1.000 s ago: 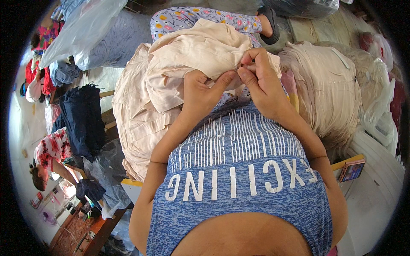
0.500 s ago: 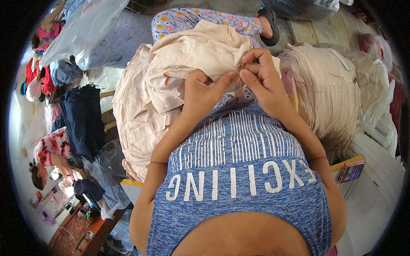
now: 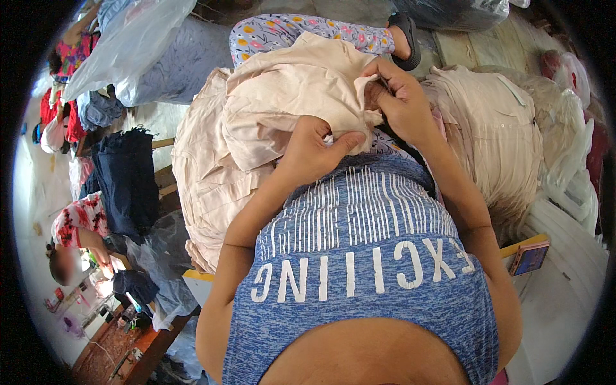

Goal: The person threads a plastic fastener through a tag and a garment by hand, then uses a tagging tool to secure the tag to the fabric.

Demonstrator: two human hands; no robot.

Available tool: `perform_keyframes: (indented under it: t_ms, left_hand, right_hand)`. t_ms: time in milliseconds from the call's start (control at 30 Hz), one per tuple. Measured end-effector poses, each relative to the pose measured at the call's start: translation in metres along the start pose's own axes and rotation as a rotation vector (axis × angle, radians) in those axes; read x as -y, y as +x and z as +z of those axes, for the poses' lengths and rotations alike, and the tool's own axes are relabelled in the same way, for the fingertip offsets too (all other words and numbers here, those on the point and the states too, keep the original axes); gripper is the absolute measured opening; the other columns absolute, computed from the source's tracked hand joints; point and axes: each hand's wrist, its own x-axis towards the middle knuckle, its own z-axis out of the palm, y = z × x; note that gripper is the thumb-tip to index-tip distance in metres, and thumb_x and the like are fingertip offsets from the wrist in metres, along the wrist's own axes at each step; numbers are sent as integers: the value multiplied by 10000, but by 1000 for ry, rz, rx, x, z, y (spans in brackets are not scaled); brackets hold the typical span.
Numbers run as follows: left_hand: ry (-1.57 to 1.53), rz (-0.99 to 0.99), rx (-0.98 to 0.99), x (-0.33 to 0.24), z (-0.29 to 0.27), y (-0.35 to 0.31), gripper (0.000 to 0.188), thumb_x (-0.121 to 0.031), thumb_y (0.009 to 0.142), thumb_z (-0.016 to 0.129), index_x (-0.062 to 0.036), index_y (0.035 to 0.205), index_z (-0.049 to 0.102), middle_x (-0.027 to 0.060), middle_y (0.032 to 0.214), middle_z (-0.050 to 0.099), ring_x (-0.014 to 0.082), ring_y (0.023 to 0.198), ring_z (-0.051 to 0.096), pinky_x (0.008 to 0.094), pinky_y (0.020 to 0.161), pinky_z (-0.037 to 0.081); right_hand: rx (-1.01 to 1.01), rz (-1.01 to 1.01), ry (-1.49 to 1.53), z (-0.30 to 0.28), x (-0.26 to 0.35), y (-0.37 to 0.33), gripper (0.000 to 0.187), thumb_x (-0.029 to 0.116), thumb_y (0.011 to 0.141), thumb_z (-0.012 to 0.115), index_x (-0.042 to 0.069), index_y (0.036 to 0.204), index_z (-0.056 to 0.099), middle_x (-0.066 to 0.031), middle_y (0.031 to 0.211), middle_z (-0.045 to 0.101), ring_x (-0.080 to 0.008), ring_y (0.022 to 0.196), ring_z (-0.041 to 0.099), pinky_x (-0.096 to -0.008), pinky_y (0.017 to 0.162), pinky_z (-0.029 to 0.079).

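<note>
In the head view, the cream cloth (image 3: 298, 86) lies bunched at 12 o'clock over the person's lap, and the left hand (image 3: 313, 153), just above the middle, pinches its near edge between thumb and curled fingers. Toward 1 o'clock, the right hand (image 3: 407, 106) pinches a gathered bit of the same cloth's right edge, its fingertips partly hidden by the fabric. A cream pile (image 3: 208, 167) sits between 9 and 10 o'clock, a bundle (image 3: 494, 138) of similar cloth between 2 and 3, and dark blue cloth (image 3: 125, 183) at 9.
</note>
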Motion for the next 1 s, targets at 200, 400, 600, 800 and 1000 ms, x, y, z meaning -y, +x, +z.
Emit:
perform_keyframes:
  t_ms: [200, 400, 600, 800, 1000]
  left_hand:
    - [-145, -80, -58, -20, -4, 6, 170, -82, 764, 624, 41, 878, 595, 61, 788, 626, 79, 653, 558, 202, 546, 427]
    - [-239, -59, -122, -24, -3, 5, 138, -57, 768, 609, 29, 877, 600, 52, 798, 626, 89, 672, 570, 208, 576, 443]
    - [-1, 28, -196, -28, 1, 5, 113, -60, 757, 608, 25, 831, 614, 70, 745, 637, 96, 653, 582, 223, 566, 443]
    - [-14, 139, -229, -12, 7, 9, 105, -52, 739, 606, 17, 817, 620, 102, 715, 637, 129, 633, 603, 240, 552, 442]
    - [67, 228, -288, -18, 10, 10, 88, -53, 732, 604, 3, 795, 626, 118, 678, 627, 194, 604, 613, 275, 546, 449]
  right_hand:
    - [-57, 12, 84, 0, -3, 6, 141, 77, 825, 521, 23, 936, 455, -22, 692, 524, -68, 625, 492, -210, 576, 399]
    - [5, -23, 96, 5, 16, -20, 323, 101, 845, 495, 38, 1094, 300, -29, 688, 480, -78, 602, 452, -208, 566, 378]
    - [43, -39, -55, 12, 18, -31, 235, 99, 860, 438, 23, 1043, 312, -102, 753, 495, -150, 676, 513, -261, 622, 404]
    - [2, -39, -201, 13, 23, -29, 176, 103, 861, 422, 13, 982, 332, -174, 804, 531, -281, 771, 579, -324, 666, 430]
    - [-15, -74, -286, 14, 22, -28, 167, 96, 854, 422, 15, 969, 332, -192, 814, 539, -326, 781, 577, -353, 662, 437]
